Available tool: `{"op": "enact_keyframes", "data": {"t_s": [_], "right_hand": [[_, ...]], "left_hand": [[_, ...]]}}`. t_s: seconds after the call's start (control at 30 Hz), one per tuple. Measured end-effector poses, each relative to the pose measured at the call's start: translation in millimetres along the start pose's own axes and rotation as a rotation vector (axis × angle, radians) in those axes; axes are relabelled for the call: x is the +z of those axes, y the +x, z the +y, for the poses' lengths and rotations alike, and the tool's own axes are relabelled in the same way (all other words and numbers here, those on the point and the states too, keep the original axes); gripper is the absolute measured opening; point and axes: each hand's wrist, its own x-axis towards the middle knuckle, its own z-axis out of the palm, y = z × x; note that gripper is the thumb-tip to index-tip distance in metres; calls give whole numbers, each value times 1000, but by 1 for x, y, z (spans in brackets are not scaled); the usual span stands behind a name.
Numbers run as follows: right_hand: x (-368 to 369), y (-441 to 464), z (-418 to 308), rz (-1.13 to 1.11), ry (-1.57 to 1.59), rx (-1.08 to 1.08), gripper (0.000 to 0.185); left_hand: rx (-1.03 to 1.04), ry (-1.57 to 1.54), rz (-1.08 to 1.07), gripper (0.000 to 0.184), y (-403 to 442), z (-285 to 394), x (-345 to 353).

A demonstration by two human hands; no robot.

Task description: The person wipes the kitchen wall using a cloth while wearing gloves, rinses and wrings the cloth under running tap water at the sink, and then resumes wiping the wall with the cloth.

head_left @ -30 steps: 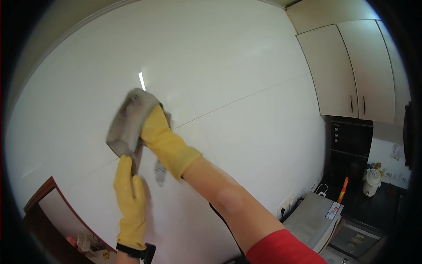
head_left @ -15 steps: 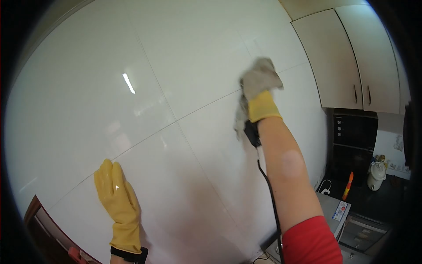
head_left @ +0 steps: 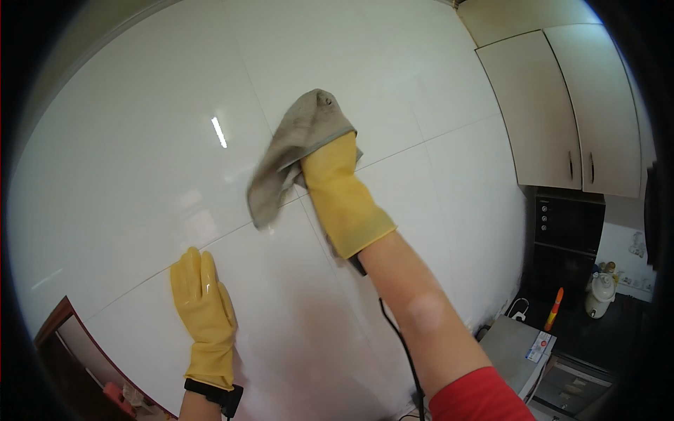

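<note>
My right hand (head_left: 335, 175), in a yellow rubber glove, presses a grey-brown cloth (head_left: 298, 133) against the glossy white tiled wall (head_left: 393, 231). The cloth drapes over the fingers and hides them, with one end hanging down to the left. Lower on the left, my left hand (head_left: 201, 284) wears a matching yellow glove. It rests on the wall, fingers extended upward, holding nothing. Around the left wrist is a black band (head_left: 214, 394).
Pale wall cabinets (head_left: 540, 112) hang at the right. Below them stand a black appliance (head_left: 565, 231) and a white pot-like container (head_left: 600, 295) on a dark counter. A dark-framed opening (head_left: 67, 351) lies at lower left. A black cable (head_left: 402, 344) runs beside my right arm.
My right hand has swept the cloth leftward across the wall from near the cabinets. My left hand stays on the wall; the view has shifted slightly.
</note>
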Motion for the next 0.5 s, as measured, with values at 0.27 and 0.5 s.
{"op": "enact_keyframes", "data": {"t_s": [0.27, 0.5], "right_hand": [[-9, -17, 15, -121, -110, -32, 33], [-8, 8, 8, -55, 528, 314, 32]], "left_hand": [[-31, -32, -27, 47, -2, -1, 0], [-35, -23, -41, 47, 0, 1, 1]]}}
